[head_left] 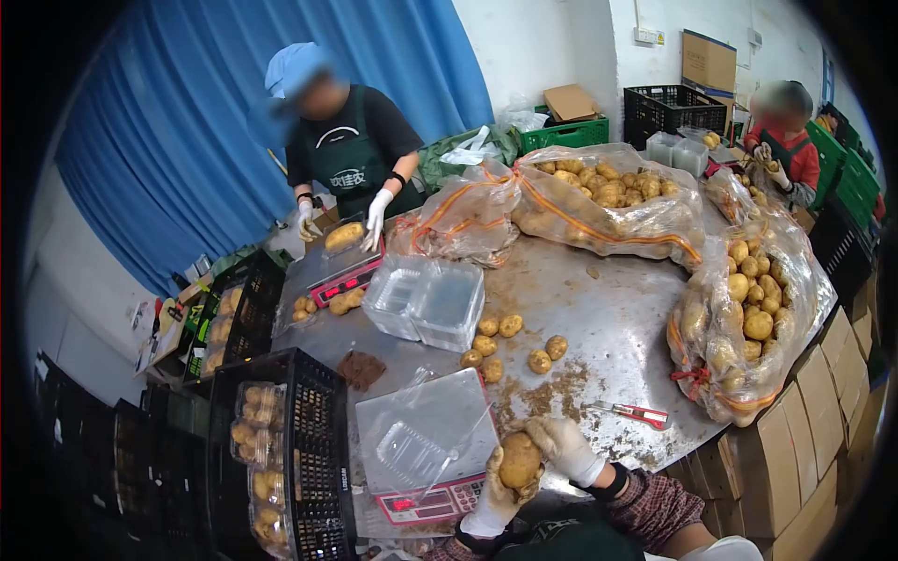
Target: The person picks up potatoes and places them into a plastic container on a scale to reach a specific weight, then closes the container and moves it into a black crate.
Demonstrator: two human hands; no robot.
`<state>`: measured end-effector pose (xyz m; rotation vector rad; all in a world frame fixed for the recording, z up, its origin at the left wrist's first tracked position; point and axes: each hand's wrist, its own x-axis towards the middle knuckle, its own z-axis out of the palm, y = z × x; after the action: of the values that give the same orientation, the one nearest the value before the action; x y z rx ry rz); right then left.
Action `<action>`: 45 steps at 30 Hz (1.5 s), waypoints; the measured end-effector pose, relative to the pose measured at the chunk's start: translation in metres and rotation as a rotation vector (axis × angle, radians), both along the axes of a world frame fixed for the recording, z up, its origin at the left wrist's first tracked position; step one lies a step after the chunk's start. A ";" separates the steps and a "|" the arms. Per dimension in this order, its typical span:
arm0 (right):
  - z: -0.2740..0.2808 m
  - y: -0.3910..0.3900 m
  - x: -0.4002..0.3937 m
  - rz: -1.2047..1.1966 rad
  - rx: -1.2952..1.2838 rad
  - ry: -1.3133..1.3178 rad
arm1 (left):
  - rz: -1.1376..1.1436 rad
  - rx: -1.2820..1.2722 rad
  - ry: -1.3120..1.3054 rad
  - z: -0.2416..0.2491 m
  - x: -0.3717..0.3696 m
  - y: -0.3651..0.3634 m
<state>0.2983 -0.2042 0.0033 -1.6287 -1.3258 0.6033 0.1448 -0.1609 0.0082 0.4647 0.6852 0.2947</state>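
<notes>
My left hand (494, 505), in a white glove, is wrapped round a large brown potato (519, 461) just right of a scale. The gloved fingers of my right hand (567, 451) are curled against the potato's upper right side. Beside my left hand stands a digital scale (428, 421) with a red lit display. On its plate rests an open clear plastic box (412, 455). Several loose potatoes (511, 325) lie farther up the metal table. A red-handled utility knife (632, 414) lies on the table beyond my right hand.
A black crate (323, 458) on the left holds boxed potatoes. Stacked clear boxes (426, 301) stand mid-table. Large potato bags (748, 313) line the right and far sides. One co-worker (351, 154) works at another scale (346, 280); a second person (793, 154) handles potatoes at far right.
</notes>
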 end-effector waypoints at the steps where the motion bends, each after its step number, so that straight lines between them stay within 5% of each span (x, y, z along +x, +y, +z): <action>1: -0.001 0.000 -0.003 0.005 0.001 0.000 | 0.005 0.001 0.000 0.000 -0.004 0.003; 4: 0.000 0.002 -0.009 -0.060 -0.012 0.762 | -0.028 -0.269 -0.286 -0.007 -0.015 0.013; 8: 0.019 0.006 -0.021 0.162 0.032 0.615 | -0.011 -0.272 -0.412 -0.012 -0.025 0.018; 10: 0.034 0.009 -0.029 0.209 -0.061 0.427 | 0.174 -0.103 0.007 -0.008 -0.026 0.014; 11: 0.039 0.010 -0.033 0.253 -0.152 0.233 | 0.174 -0.104 0.008 -0.013 -0.030 0.016; 14: 0.017 0.021 -0.034 0.170 -0.016 0.177 | -0.105 -0.153 -0.278 -0.016 -0.049 0.025; 19: 0.014 0.036 -0.049 -0.048 -0.127 0.180 | -0.105 -0.375 -0.456 -0.007 -0.074 0.032; 21: 0.011 0.043 -0.052 -0.073 -0.167 0.363 | -0.066 0.155 -0.141 0.017 -0.090 0.038; 23: -0.015 0.045 -0.055 -0.026 0.011 0.150 | 0.042 0.602 0.042 0.031 -0.122 0.054; 24: -0.015 0.045 -0.054 0.103 0.075 -0.159 | 0.045 0.831 0.273 0.036 -0.136 0.067; 27: -0.007 0.050 -0.084 0.426 0.166 -0.392 | -0.237 1.648 0.958 0.051 -0.150 0.118; 30: -0.035 0.056 -0.100 0.626 0.086 -0.668 | -0.340 1.957 1.057 0.019 -0.151 0.152; 33: -0.038 0.066 -0.067 0.566 0.028 -0.698 | -0.431 2.074 1.076 -0.021 -0.154 0.157; 37: -0.018 0.073 0.006 0.035 0.320 -0.523 | -0.170 1.650 1.166 -0.018 -0.131 0.114; 41: -0.090 0.103 0.110 -0.258 -0.204 -0.560 | 0.057 1.721 1.199 -0.042 -0.122 0.093; 45: -0.117 0.111 0.117 -0.230 -0.449 -0.738 | -0.101 1.956 1.624 0.001 -0.100 0.072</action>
<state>0.4152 -0.0934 -0.1132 -2.4860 -1.5406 0.1490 0.0450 -0.0892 0.0095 2.7817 1.7965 0.3826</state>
